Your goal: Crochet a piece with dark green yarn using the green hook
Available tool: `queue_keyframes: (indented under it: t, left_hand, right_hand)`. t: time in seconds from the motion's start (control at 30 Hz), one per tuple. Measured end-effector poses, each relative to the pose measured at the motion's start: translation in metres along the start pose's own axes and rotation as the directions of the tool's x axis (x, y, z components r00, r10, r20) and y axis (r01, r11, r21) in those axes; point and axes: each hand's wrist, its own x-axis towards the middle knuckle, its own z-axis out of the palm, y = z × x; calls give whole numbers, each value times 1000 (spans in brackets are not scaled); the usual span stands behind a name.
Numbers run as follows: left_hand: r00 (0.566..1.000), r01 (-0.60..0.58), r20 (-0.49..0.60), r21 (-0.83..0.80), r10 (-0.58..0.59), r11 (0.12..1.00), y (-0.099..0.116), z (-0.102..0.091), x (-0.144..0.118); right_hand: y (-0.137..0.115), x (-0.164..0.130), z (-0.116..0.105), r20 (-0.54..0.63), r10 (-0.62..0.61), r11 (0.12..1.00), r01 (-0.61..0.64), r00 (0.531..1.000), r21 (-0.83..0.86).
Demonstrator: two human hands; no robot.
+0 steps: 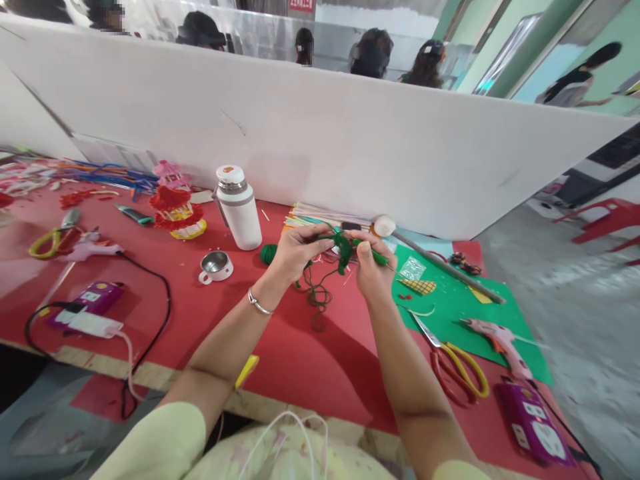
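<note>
Over the middle of the red table, my left hand (299, 250) pinches a small dark green crochet piece (343, 252). My right hand (369, 263) is closed around a crochet hook (379, 257) with a green handle, its other end at the crochet piece. Loose green yarn (318, 297) hangs in loops below the piece onto the table. Beside my left wrist sits a green yarn ball (269, 253), partly hidden by that hand. The tip of the hook cannot be made out among the fingers and yarn.
A white thermos (239, 210) and its metal cup (216, 266) stand left of my hands. On the right lie scissors (450, 360), a pink glue gun (505, 343) and a purple power strip (534, 423). A white partition (300, 133) closes the back; several people sit beyond it.
</note>
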Motion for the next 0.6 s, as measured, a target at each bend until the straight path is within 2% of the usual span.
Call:
queue_keyframes:
  t: [0.3,0.47,0.6]
  left_hand:
    - [999,-30,-20,-10,30,999,-5,-1,2]
    - [998,-55,-16,54,56,997,-6,-1,2]
    - [991,-130,-10,119,132,984,-8,-3,2]
  right_hand:
    - [11,3,-1,63,-182,983,181,981,32]
    - [7,6,-3,120,-171,985,169,978,30]
    - [0,6,-3,125,-171,980,181,977,-78]
